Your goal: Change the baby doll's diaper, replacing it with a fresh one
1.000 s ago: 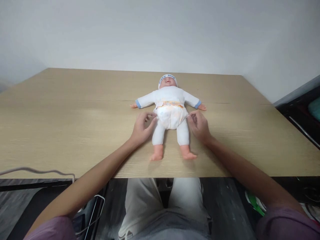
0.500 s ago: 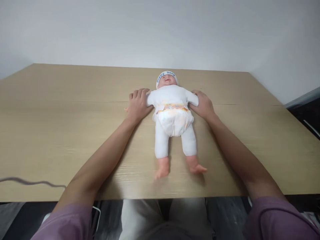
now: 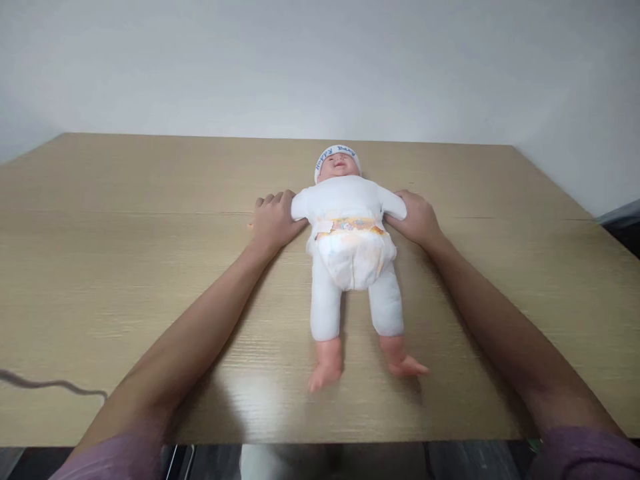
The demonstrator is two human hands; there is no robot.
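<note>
A baby doll (image 3: 350, 233) lies on its back on the wooden table (image 3: 125, 253), head away from me. It wears a white suit, a white cap with blue lettering and a diaper (image 3: 354, 252) with an orange-patterned waistband. My left hand (image 3: 273, 220) covers the doll's arm on the left side and grips it. My right hand (image 3: 417, 217) grips the doll's other arm near the shoulder. The doll's hands are hidden under mine. Its bare feet point toward me.
A grey cable (image 3: 45, 385) runs over the table's near left edge. A white wall stands behind the table. A dark piece of furniture (image 3: 625, 230) shows at the right edge.
Both hands left the diaper's sides and went up to the doll's arms. The doll has slid toward me, and my view has come closer over the table.
</note>
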